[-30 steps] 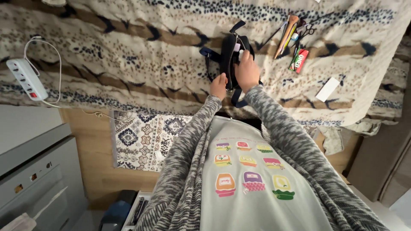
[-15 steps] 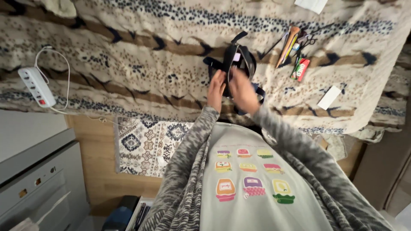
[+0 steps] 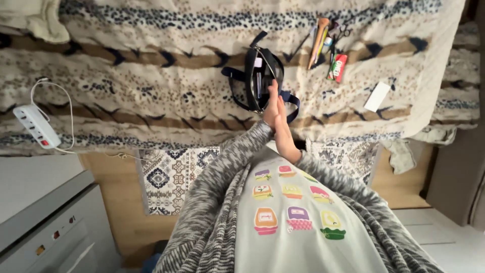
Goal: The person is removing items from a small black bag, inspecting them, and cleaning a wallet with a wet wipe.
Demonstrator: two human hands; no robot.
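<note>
**Black pouch open on the bed, both hands just short of it**

Black fabric is what the hands are nearest to: a small soft zip pouch with dark blue straps (image 3: 260, 76) lies on a bed covered by a beige, brown and navy animal-print blanket (image 3: 151, 76), its mouth gaping and a few slim items showing inside. Only the head view is available. The left hand (image 3: 271, 108) and the right hand (image 3: 284, 132) are pressed flat together, palm to palm, fingers straight and holding nothing; the left fingertips just reach the pouch's near edge, though whether they actually touch it is hard to tell.

Soft and light by the look of it, the pouch would likely sag and spill if lifted by one side while unzipped. The rim beside the zip, or the strap loop trailing toward the person, looks like the surest place to take hold.

To the right of the pouch sits a loose cluster of pens, brushes and scissors (image 3: 323, 43), with a small red packet (image 3: 337, 68) just beside them and a white rectangular card (image 3: 377, 96) lying apart. Well off to the left, a white power strip with its cable (image 3: 35, 126) rests on the blanket. A patterned rug (image 3: 172, 172) covers the floor below the bed's edge.
</note>
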